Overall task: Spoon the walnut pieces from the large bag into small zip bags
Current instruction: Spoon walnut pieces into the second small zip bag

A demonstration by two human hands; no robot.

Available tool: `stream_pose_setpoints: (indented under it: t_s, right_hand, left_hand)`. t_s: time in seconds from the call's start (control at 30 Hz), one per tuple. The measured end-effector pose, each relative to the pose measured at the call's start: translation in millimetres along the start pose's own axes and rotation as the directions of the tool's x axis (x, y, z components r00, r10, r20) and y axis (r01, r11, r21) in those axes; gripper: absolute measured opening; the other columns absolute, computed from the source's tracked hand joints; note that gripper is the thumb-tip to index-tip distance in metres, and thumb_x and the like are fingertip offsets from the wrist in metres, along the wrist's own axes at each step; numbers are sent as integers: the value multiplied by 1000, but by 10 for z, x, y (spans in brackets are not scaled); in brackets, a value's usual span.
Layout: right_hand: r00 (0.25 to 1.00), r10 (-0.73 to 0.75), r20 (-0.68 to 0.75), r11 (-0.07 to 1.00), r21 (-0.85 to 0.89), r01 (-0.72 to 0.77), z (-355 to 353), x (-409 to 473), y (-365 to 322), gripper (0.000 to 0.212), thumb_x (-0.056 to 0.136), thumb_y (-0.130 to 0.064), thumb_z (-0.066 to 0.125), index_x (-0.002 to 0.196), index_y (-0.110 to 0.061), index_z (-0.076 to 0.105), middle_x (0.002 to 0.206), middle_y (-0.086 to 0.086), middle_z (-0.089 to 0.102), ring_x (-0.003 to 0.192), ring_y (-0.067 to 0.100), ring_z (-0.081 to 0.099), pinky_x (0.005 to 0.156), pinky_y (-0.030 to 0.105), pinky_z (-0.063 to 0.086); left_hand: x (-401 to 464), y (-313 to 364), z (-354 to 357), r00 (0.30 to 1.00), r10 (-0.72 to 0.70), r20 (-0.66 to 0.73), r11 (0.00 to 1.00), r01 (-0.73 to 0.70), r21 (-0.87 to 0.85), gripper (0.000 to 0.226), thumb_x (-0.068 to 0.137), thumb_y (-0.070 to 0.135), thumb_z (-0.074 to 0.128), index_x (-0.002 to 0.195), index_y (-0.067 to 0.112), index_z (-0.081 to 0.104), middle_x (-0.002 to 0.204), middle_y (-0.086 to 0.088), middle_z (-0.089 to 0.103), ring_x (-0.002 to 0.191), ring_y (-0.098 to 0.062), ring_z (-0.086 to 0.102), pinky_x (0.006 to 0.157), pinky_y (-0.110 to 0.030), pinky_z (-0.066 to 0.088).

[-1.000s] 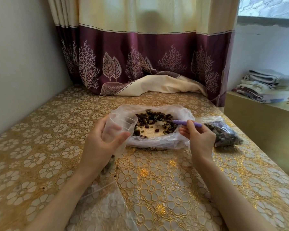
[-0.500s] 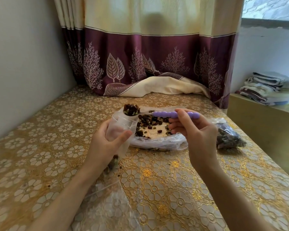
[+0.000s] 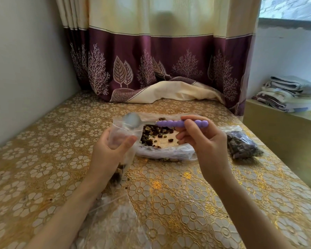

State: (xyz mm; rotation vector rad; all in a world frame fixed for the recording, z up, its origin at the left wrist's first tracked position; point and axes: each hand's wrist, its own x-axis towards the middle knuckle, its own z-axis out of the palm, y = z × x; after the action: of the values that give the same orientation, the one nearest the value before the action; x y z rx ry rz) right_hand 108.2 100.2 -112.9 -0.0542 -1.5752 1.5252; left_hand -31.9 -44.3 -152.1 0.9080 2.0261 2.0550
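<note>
We are holding the small zip bag (image 3: 121, 141) upright in our left hand (image 3: 107, 155), fingers and thumb curled round its upper part so the mouth is staying open, with a few walnut pieces (image 3: 118, 174) sitting low in it just above the bench (image 3: 43, 159). The risk here is that our grip is squeezing the soft film; if the mouth is collapsing as the spoon comes over, pieces could be landing on the patterned cloth instead of inside. The spoon (image 3: 169, 123) is hanging level over that mouth, its metal bowl blurred and looking turned over, so we cannot tell whether anything is left in it. Our right hand (image 3: 205, 141) is pinching the purple beaded handle between fingertips and thumb, a light hold that could be letting the spoon roll when loaded. Behind it the large bag (image 3: 169, 151) is lying open and slack on the bench with walnut pieces spread thin, so scooping could be dragging the plastic along. Farther right a filled zip bag (image 3: 241, 144) is resting near the bench edge, where a stray elbow could be knocking it off.
</note>
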Motion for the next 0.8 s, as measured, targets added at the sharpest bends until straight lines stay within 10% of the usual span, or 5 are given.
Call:
stream_pose_setpoints:
  t_s: [0.5, 0.67, 0.8]
  right_hand:
    - [837, 44, -546, 926, -293, -240, -579, 154, 448, 26, 95, -22, 52, 72, -12, 59, 59, 4, 65, 44, 8, 58, 42, 18, 45]
    - [808, -48, -587, 900, -376, -220, -598, 154, 475, 26, 95, -25, 52, 71, -17, 59, 60, -1, 66, 47, 6, 61, 53, 25, 51]
    - [840, -87, -536, 876, -443, -192, -549, 134, 512, 24, 95, -26, 53, 74, -16, 60, 59, -6, 66, 49, 5, 62, 62, 30, 53]
  left_hand:
    - [-20, -14, -27, 999, 38, -7, 999, -38, 32, 80, 59, 62, 71, 123, 17, 52, 113, 0, 65, 104, -18, 62, 88, -46, 51]
    - [-17, -44, -3, 997, 78, -2, 996, -78, 52, 69, 62, 52, 69, 117, 11, 55, 91, 10, 70, 83, -2, 67, 65, -12, 51]
    - [-12, -39, 5, 996, 88, -8, 995, -87, 45, 67, 63, 51, 69, 114, 9, 55, 90, 17, 69, 80, 0, 66, 64, -10, 50]
